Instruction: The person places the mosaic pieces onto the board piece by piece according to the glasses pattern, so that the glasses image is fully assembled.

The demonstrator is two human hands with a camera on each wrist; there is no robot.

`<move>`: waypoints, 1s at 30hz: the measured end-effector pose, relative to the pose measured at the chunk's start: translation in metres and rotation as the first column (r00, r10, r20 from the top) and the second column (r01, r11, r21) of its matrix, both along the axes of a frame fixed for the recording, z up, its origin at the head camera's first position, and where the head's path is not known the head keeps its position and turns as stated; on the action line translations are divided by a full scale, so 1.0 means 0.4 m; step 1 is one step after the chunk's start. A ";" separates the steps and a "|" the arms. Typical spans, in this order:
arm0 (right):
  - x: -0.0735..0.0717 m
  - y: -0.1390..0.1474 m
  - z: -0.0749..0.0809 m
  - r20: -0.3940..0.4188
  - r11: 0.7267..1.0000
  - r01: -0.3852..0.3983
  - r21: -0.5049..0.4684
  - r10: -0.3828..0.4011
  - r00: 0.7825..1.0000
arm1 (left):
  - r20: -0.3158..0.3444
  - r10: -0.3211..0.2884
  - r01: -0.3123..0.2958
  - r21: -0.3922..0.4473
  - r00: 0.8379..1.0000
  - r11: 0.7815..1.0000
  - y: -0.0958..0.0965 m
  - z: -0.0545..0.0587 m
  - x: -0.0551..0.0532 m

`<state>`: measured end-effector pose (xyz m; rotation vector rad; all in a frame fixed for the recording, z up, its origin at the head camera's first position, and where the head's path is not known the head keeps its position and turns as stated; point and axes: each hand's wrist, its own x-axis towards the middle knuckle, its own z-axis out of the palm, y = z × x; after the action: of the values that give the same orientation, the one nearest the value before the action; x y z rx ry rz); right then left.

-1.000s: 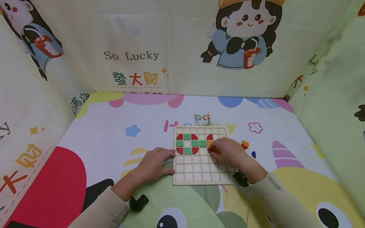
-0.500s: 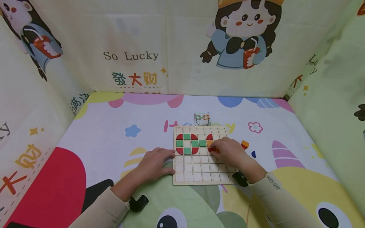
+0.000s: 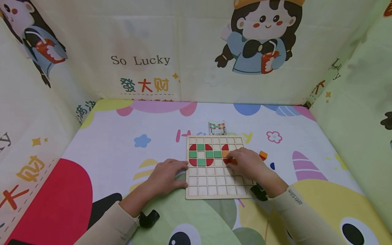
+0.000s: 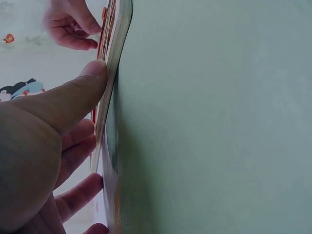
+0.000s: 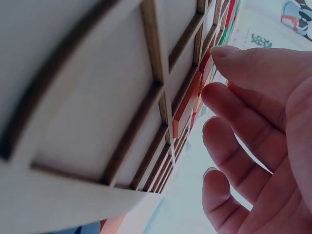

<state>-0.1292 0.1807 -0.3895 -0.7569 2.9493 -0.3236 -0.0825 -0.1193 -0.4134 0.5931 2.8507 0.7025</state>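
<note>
A wooden grid board (image 3: 194,171) lies on the patterned tablecloth, with red, green and orange tiles in its upper rows. My left hand (image 3: 166,177) rests at the board's left edge, the thumb touching the rim in the left wrist view. Over the right part of the grid, my right hand (image 3: 248,164) pinches a red tile (image 5: 206,62) between thumb and forefinger. An orange tile (image 5: 187,105) stands proud of the grid just beside it, under the other curled fingers. The right hand hides some cells in the head view.
Behind the board stands a small pattern card (image 3: 217,128). To its right lie a loose orange block (image 3: 263,154) with red under it and a dark blue piece (image 3: 272,166). Printed cloth walls (image 3: 196,68) enclose the back and sides.
</note>
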 end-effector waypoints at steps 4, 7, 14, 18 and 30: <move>0.000 0.001 0.001 0.004 1.000 -0.003 0.002 0.003 1.000 | -0.003 -0.001 0.001 -0.002 1.000 1.000 -0.001 -0.001 0.000; -0.001 0.002 0.002 0.008 1.000 -0.008 0.000 0.008 1.000 | -0.002 -0.002 0.002 0.000 1.000 1.000 0.000 -0.001 -0.001; -0.007 0.035 0.027 0.052 0.998 0.060 -0.029 -0.058 0.997 | -0.001 -0.001 0.001 0.010 1.000 1.000 0.000 0.002 0.002; -0.009 0.083 0.047 0.048 0.993 0.114 -0.036 -0.112 0.993 | -0.003 -0.002 0.003 0.012 1.000 1.000 0.000 0.001 0.003; -0.007 0.192 0.030 0.108 0.971 0.232 -0.057 -0.225 0.968 | -0.005 -0.012 0.013 0.010 1.000 1.000 -0.003 0.001 0.003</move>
<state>-0.1320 0.2573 -0.3777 -0.3921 2.9445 -0.4667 -0.0811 -0.1205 -0.4129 0.6145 2.8471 0.7153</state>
